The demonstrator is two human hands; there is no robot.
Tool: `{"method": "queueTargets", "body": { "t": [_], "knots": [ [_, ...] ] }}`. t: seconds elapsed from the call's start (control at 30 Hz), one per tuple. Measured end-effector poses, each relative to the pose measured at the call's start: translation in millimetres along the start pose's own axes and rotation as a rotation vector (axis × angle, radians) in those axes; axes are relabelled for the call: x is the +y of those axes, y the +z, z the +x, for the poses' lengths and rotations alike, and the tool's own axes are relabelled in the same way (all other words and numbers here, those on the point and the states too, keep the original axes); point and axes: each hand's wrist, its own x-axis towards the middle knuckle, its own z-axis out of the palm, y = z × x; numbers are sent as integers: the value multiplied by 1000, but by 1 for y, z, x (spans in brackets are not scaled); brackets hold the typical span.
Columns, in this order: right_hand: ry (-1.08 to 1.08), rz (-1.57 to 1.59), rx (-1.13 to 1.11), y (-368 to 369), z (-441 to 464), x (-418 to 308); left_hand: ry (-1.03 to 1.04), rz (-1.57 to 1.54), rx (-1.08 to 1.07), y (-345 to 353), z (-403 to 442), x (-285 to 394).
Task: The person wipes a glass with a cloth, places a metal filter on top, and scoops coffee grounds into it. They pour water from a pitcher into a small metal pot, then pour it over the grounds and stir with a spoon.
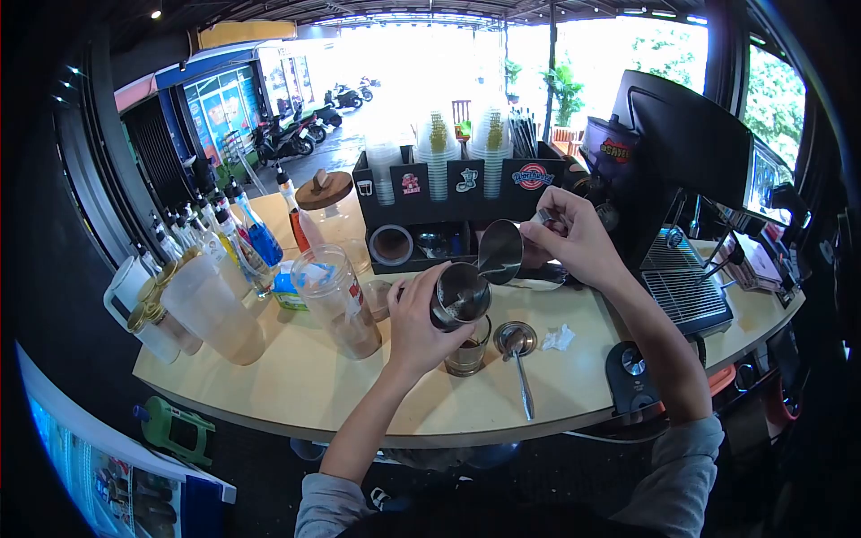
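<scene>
My left hand (414, 325) is wrapped round a metal cup (461, 292), its open mouth facing me with some liquid visible inside. In my right hand (578, 238) is a metal pitcher (501, 248), gripped at its handle and tilted with its rim at the cup's rim. Whether liquid is running between them I cannot tell. Below the cup stands a glass (467, 359) with dark liquid, partly hidden by my left hand. To its right, a long-handled spoon (523, 384) rests on a small round metal dish (529, 330).
A clear plastic jar (346, 314) and a frosted pitcher (211, 309) stand left, before several syrup bottles (260, 240). Behind my hands is a black organizer (462, 211) with stacked cups. An espresso machine (686, 296) occupies the right; crumpled tissue (559, 337) lies nearby.
</scene>
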Motion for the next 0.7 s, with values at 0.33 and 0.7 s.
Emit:
{"method": "queueTargets", "body": {
  "t": [0.33, 0.7],
  "knots": [
    [-21, -19, 29, 2, 1, 5, 9, 13, 33, 1, 0, 2],
    [-22, 35, 52, -1, 4, 24, 2, 23, 55, 1, 0, 1]
  ]
}}
